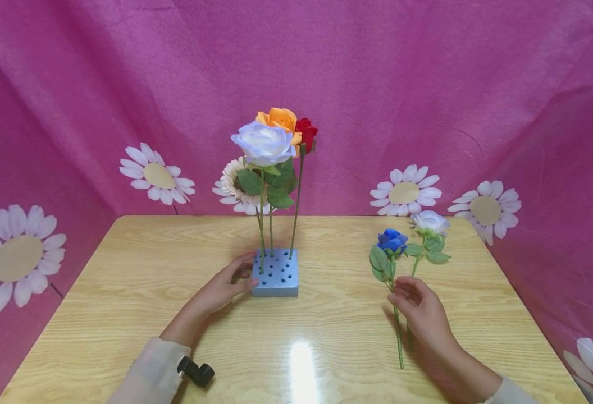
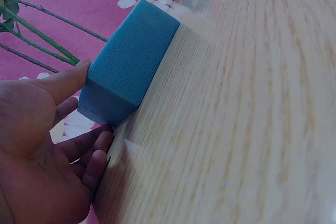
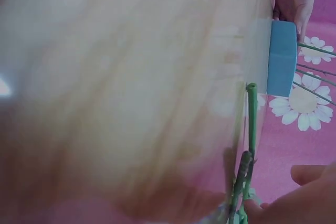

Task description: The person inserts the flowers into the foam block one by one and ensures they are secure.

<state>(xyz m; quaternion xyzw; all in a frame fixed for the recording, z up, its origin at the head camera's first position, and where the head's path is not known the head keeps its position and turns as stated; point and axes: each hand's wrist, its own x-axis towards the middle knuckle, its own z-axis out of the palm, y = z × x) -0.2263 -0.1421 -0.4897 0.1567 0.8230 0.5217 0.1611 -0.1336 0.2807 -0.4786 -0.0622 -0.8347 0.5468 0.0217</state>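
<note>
My left hand holds the left side of a blue foam block with holes in its top. The thumb lies on its upper edge. White-lilac, orange and red roses and a cream daisy-like flower stand in the block. My right hand is at the stems of a blue rose and a white rose on the right. One fingertip meets the stems, while the thumb stands apart in the right wrist view. The hand hides part of the white rose's stem.
The items stand and lie on a light wooden table. Behind and beside it hangs a pink cloth printed with daisies. A black strap piece hangs at the left sleeve.
</note>
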